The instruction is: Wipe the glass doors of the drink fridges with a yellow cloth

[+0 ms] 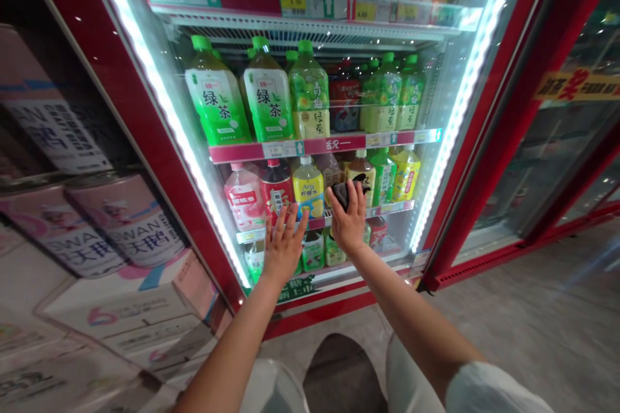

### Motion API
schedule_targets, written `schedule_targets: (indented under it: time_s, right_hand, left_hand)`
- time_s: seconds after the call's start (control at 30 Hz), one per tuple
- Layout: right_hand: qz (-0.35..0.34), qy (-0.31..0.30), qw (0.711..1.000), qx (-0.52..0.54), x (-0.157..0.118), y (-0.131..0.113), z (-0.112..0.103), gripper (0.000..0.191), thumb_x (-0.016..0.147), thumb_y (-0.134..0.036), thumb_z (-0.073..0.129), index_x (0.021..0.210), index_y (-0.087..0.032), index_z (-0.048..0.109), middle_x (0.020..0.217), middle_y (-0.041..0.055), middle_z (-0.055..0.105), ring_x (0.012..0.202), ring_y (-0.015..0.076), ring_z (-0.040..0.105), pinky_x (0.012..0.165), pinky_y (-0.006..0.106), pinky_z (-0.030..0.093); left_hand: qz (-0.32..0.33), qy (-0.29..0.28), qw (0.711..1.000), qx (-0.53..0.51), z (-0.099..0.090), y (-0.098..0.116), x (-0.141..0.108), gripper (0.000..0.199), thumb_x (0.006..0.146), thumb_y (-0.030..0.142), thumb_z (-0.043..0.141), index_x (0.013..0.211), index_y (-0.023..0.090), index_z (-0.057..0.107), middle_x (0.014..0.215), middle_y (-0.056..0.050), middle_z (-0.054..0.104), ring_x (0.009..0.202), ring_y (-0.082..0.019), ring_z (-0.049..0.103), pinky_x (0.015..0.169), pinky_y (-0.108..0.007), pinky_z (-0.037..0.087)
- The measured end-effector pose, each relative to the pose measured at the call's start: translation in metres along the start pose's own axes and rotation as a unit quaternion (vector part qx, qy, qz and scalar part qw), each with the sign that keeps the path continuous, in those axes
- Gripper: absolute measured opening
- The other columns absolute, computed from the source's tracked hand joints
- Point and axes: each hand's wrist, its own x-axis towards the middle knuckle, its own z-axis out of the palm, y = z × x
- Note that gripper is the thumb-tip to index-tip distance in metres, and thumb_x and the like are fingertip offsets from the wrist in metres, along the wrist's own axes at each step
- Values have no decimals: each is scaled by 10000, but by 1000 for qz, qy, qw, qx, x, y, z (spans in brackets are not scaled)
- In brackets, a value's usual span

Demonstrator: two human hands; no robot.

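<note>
Fingers spread, my left hand (285,246) lies flat against the glass door (339,106) of a lit drinks fridge, in front of the lower shelves. To its right, my right hand (349,222) holds a dark grey cloth (340,194) against the same glass. Part of the cloth is hidden under the fingers, and a black edge sticks out past them. Behind the glass, between the hands, stands a yellow-labelled bottle (309,184). Big green tea bottles (268,100) line the shelf above.
Stacked drink cartons (145,303) and shrink-wrapped pink cans (130,216) crowd the left side. The fridge's red frame (320,317) runs along the bottom near my legs. Another red-framed fridge (513,232) is to the right. Below me is the grey floor (533,316).
</note>
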Motion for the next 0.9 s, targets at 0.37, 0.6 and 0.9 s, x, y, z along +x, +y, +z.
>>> schedule_targets:
  time_s: [0.37,0.6,0.9]
  right_hand:
    - [-105,-68,992,-2,-17,23,-23,638,927,-115,619,1472,-439,549,1676,24,367,1542,321,342,1261,603,273]
    - [-87,-44,995,30,-1,-55,3,718,944,-210,647,1596,-345,377,1748,125,113,1597,409,116,1215,705,267]
    - [-206,-38,977,36,-12,-1,-14,556,959,-150,640,1406,-478,599,1532,14,534,1473,263,453,1251,534,336]
  left_hand:
    - [0,-9,1000,13,-6,-16,-19,993,902,254,704,1661,288,65,1739,-82,120,1613,-289,43,1316,-567,89]
    - [-11,-9,1000,24,-6,-28,-35,973,868,249,731,1659,249,165,1735,-105,130,1615,-295,45,1319,-559,66]
    - [-22,-14,999,18,-7,-42,-53,918,931,244,663,1660,287,106,1735,-105,159,1610,-287,127,1314,-541,153]
